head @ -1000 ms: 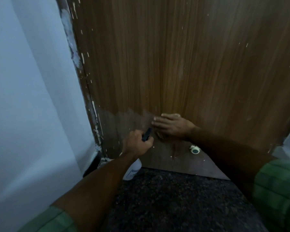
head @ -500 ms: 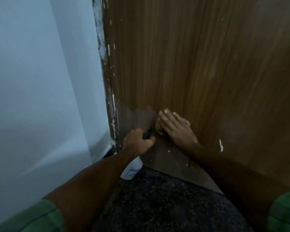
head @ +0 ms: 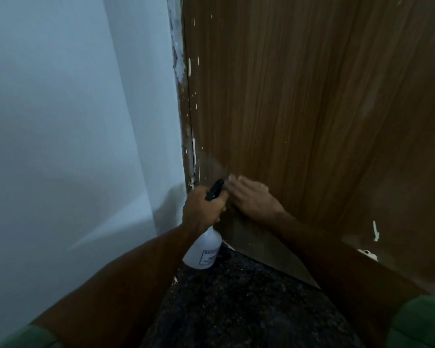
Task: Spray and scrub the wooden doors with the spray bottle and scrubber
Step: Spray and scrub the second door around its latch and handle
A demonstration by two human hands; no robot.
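Hands [head: 226,202] have shifted leftward along door [head: 299,96].

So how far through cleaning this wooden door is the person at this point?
Done: a darker, wet-looking patch low on the wooden door. In hand: the right hand presses flat there, any scrubber hidden beneath it, while the left hand grips the spray bottle. Left: white specks up the door's left edge and the dry upper panel.

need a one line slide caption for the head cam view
Left hand grips a spray bottle while the right hand presses flat on the lower wooden door near its frame.
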